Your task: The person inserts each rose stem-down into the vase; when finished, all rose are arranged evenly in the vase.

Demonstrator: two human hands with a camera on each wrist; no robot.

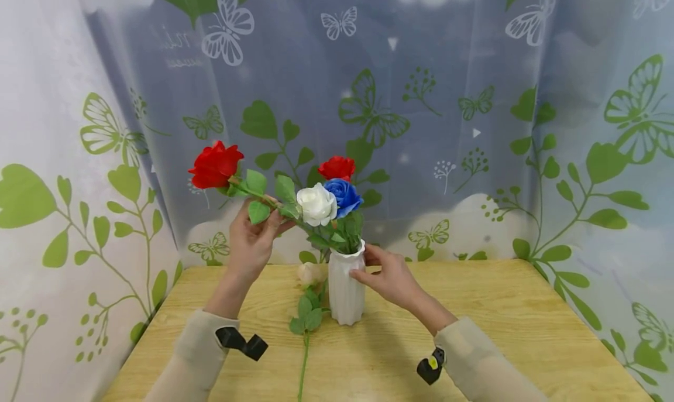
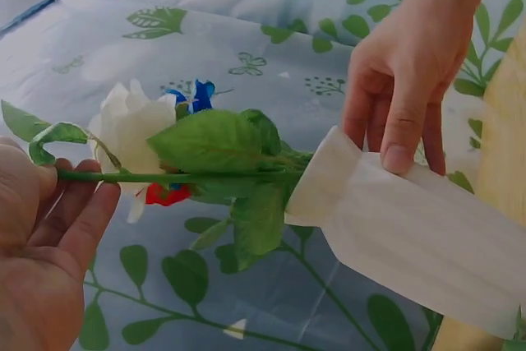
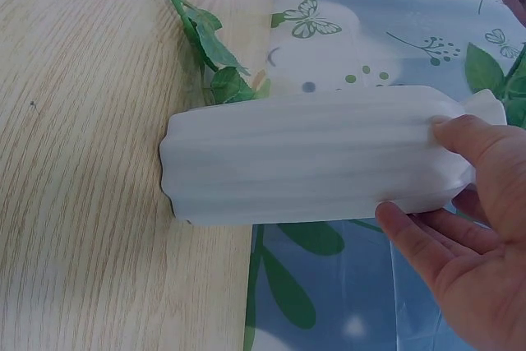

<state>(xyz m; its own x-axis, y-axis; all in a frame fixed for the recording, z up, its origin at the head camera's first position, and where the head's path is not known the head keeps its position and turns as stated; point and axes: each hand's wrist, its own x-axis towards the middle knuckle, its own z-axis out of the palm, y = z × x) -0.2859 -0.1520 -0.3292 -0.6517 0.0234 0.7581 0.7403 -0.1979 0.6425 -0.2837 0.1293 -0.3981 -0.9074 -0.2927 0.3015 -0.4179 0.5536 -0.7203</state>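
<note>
My left hand (image 1: pixel 251 238) pinches the green stem of a red rose (image 1: pixel 216 164) just below its bloom. That stem slants down to the right, and in the left wrist view its lower end runs into the mouth of a white fluted vase (image 1: pixel 346 288). The vase stands upright on the table, holding a white rose (image 1: pixel 317 205), a blue rose (image 1: pixel 343 197) and a second red rose (image 1: pixel 337 168). Around the vase's upper part my right hand (image 1: pixel 392 276) grips, thumb in front and fingers behind.
A pale cream rose (image 1: pixel 310 274) with a leafy green stem lies on the wooden table (image 1: pixel 447 343), left of the vase. Behind the table hangs a blue-grey curtain (image 1: pixel 432 174) printed with butterflies and leaves, and similar cloth borders both sides.
</note>
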